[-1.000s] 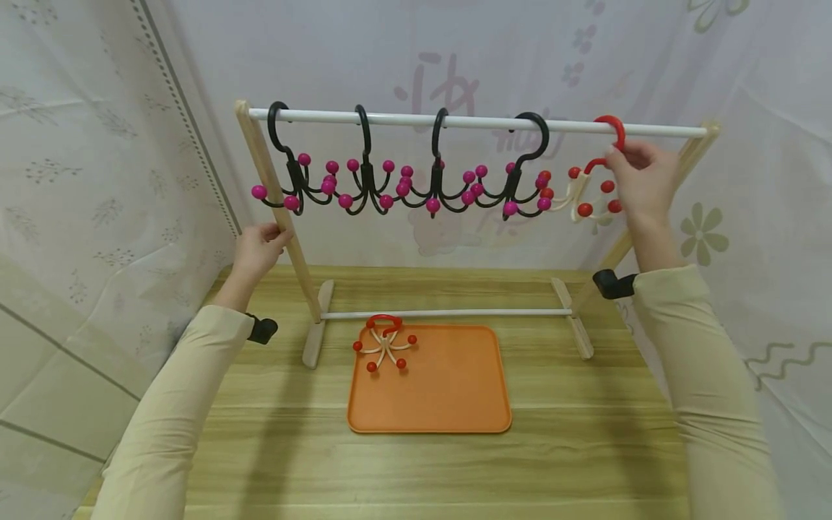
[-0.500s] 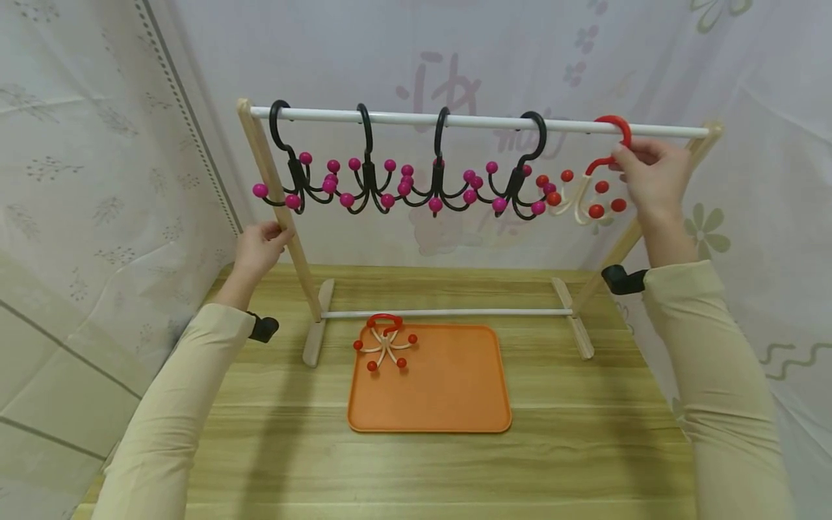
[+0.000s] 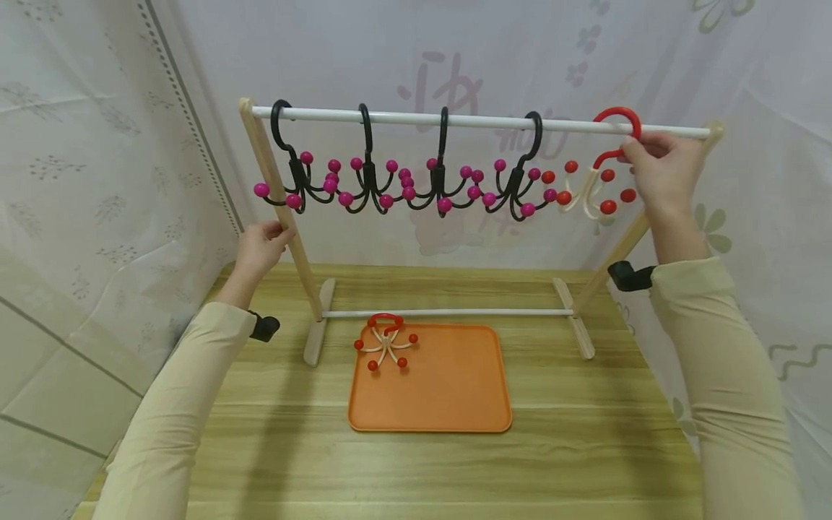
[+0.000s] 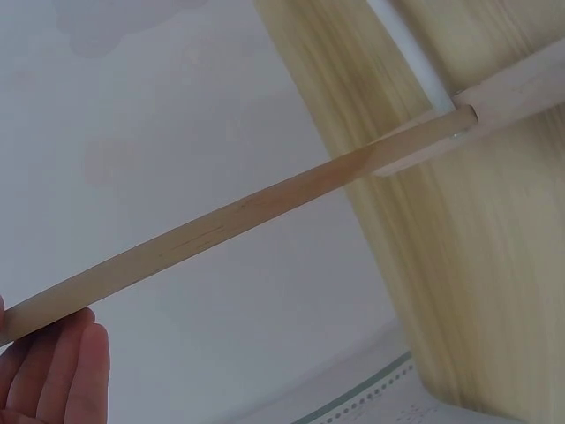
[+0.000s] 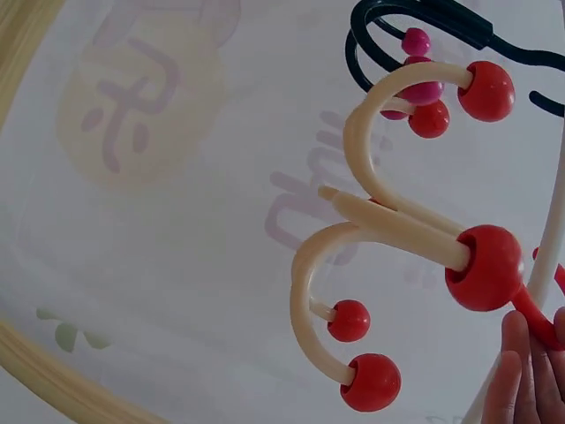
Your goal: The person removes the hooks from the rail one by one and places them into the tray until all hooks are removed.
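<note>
My left hand (image 3: 260,253) grips the left wooden post (image 3: 299,256) of a small clothes rack; in the left wrist view its fingers (image 4: 88,362) lie against the post's edge. At the rack's right end, my right hand (image 3: 669,170) pinches the lower part of a red hook on a cream octopus-style hanger (image 3: 593,180) tipped with red balls. That hook loops over the white top rail (image 3: 403,119). The right wrist view shows the hanger's curved arms (image 5: 300,283) close up, with the fingers (image 5: 512,371) on the hook's neck at the right edge.
Several black hangers (image 3: 438,180) with pink balls hang along the rail, the rightmost close to the cream one. Below, an orange tray (image 3: 448,390) on the wooden table (image 3: 299,455) bears another cream hanger (image 3: 386,342). A lower white bar (image 3: 455,313) joins the rack's feet.
My right hand has moved right and slightly up, and the red hook has turned and risen a little on the rail. The rightmost black hanger has swung. My left hand stays on the post.
</note>
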`<state>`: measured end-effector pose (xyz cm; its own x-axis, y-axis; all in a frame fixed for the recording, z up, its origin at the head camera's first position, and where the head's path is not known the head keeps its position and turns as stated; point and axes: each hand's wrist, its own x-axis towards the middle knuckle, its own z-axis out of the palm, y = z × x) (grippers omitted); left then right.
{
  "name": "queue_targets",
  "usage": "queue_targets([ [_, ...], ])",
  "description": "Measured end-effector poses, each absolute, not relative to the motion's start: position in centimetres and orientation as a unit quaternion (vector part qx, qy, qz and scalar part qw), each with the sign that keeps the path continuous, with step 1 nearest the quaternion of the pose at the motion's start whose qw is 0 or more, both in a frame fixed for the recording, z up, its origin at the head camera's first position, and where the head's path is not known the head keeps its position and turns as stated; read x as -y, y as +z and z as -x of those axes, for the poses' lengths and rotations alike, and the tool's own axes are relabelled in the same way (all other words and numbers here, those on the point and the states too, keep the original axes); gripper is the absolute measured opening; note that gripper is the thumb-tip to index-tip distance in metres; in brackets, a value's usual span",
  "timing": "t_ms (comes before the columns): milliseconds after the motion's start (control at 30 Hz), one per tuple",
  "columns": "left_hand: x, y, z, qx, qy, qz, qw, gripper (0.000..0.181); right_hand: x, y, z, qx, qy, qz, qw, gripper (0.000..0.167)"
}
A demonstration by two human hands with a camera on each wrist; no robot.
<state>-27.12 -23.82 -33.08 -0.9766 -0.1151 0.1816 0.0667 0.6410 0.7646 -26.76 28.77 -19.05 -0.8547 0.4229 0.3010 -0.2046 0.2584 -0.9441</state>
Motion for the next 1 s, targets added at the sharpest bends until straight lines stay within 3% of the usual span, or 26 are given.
queue_targets([
  [467, 23.9, -33.4, 27.3, 0.905, -0.407, -0.003, 0.121, 0.038, -30.2, -18.8, 25.3, 0.732, 0.623, 0.074, 0.266, 0.042],
  [667, 23.9, -33.5, 27.3, 0.905, -0.407, -0.002, 0.122, 0.038, -30.5, -19.8, 24.4, 0.732, 0.625, 0.059, 0.266, 0.031],
  [900, 23.9, -33.4, 27.3, 0.903, -0.414, -0.004, 0.117, 0.039, -31.2, -21.7, 23.6, 0.705, 0.658, 0.051, 0.260, 0.034],
  [1000, 23.9, -33.4, 27.3, 0.902, -0.416, -0.005, 0.117, 0.039, -31.4, -22.6, 23.4, 0.690, 0.675, 0.041, 0.260, 0.026],
])
